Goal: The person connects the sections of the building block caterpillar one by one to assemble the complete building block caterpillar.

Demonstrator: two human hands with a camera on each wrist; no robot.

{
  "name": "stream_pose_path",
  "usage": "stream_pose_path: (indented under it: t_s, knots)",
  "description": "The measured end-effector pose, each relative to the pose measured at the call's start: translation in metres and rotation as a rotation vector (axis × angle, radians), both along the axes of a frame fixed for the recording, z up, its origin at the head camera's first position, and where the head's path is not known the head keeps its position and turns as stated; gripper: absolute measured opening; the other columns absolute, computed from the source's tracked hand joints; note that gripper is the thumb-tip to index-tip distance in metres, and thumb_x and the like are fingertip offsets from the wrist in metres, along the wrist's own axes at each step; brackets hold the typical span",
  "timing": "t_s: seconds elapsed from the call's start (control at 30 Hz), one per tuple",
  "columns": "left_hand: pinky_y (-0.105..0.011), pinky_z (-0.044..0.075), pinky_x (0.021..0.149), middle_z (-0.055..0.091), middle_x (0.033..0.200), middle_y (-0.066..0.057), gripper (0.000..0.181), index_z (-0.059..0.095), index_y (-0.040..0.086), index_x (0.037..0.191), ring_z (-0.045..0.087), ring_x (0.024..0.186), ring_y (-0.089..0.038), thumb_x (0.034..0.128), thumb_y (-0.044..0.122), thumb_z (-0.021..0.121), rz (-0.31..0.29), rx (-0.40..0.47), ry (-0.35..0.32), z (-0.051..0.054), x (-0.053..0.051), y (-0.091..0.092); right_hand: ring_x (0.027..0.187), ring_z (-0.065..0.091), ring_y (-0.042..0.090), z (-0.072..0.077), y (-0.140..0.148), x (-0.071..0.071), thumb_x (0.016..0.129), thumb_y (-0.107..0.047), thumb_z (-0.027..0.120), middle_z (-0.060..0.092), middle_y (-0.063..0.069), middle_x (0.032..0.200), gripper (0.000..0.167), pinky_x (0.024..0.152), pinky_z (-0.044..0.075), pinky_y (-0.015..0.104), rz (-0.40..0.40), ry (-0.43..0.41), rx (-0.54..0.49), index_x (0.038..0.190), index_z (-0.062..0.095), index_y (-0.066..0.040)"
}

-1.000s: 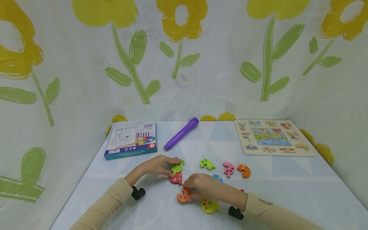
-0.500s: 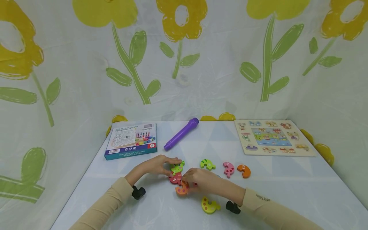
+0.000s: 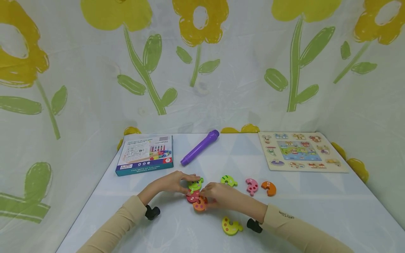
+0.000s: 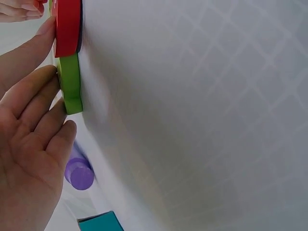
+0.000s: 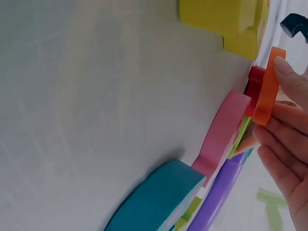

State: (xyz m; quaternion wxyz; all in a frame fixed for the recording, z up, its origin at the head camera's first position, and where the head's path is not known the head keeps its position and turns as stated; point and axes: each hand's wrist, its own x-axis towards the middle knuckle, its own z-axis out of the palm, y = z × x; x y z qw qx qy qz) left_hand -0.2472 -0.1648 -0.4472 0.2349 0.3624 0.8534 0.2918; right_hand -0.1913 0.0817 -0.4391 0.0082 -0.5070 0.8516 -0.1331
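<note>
My left hand (image 3: 173, 182) holds the joined green frog-faced puzzle piece (image 3: 195, 185) and red puzzle piece (image 3: 191, 198), marked 2. In the left wrist view, its thumb is on the red piece (image 4: 67, 29) and its fingers are along the green piece (image 4: 70, 82). My right hand (image 3: 221, 196) pinches an orange spotted puzzle piece (image 3: 200, 204) at the red one's lower edge. The right wrist view shows this orange piece (image 5: 269, 89) between thumb and fingers, raised above the table over the red piece (image 5: 255, 84). Whether the two interlock cannot be made out.
Loose puzzle pieces lie about: yellow (image 3: 230, 226), striped green (image 3: 228, 180), pink (image 3: 251, 186) and orange 10 (image 3: 269, 188). Blue (image 5: 159, 197) and pink (image 5: 224, 130) ones sit beneath the right hand. Behind are a boxed set (image 3: 145, 154), purple stick (image 3: 200, 147) and wooden board (image 3: 302, 165).
My right hand has carried the orange spotted piece up and slightly left, from below the red piece until it overlaps its lower edge. The left hand has stayed in place.
</note>
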Motion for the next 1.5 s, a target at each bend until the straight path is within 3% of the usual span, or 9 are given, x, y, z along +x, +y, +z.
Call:
stream_pose_path:
  t_s: [0.47, 0.9, 1.27, 1.5]
  knots:
    - [-0.044, 0.033, 0.110, 0.045, 0.146, -0.002, 0.059, 0.052, 0.017, 0.141, 0.036, 0.138, -0.021, 0.0863, 0.019, 0.074, -0.009, 0.015, -0.003, -0.003, 0.001, 0.000, 0.103, 0.064, 0.014, 0.003, -0.008, 0.003, 0.083, -0.028, 0.077, 0.071, 0.002, 0.107, 0.032, 0.085, 0.052, 0.018, -0.079, -0.005, 0.067, 0.108, 0.074, -0.009]
    - [-0.044, 0.033, 0.110, 0.046, 0.145, -0.001, 0.059, 0.053, 0.016, 0.140, 0.037, 0.137, -0.020, 0.0857, 0.018, 0.074, -0.014, 0.007, 0.015, 0.000, 0.003, 0.000, 0.103, 0.065, 0.013, 0.001, -0.008, 0.004, 0.081, -0.028, 0.079, 0.071, 0.002, 0.108, 0.038, 0.085, 0.051, 0.018, -0.076, -0.021, 0.073, 0.112, 0.073, -0.007]
    - [-0.043, 0.034, 0.110, 0.044, 0.147, -0.005, 0.061, 0.049, 0.012, 0.142, 0.034, 0.139, -0.023, 0.0864, 0.017, 0.073, -0.019, 0.019, 0.041, 0.003, 0.008, 0.001, 0.103, 0.064, 0.012, 0.000, 0.002, 0.007, 0.080, -0.029, 0.079, 0.070, 0.003, 0.111, 0.044, 0.087, 0.051, 0.018, -0.086, -0.136, -0.027, 0.116, 0.070, -0.006]
    - [-0.042, 0.035, 0.109, 0.042, 0.148, -0.005, 0.063, 0.050, 0.012, 0.142, 0.035, 0.139, -0.022, 0.0851, 0.021, 0.075, 0.007, 0.037, 0.047, 0.000, 0.012, 0.001, 0.103, 0.064, 0.012, -0.001, 0.009, 0.009, 0.079, -0.028, 0.080, 0.070, 0.002, 0.112, 0.044, 0.086, 0.051, 0.018, -0.113, -0.186, -0.057, 0.117, 0.070, -0.006]
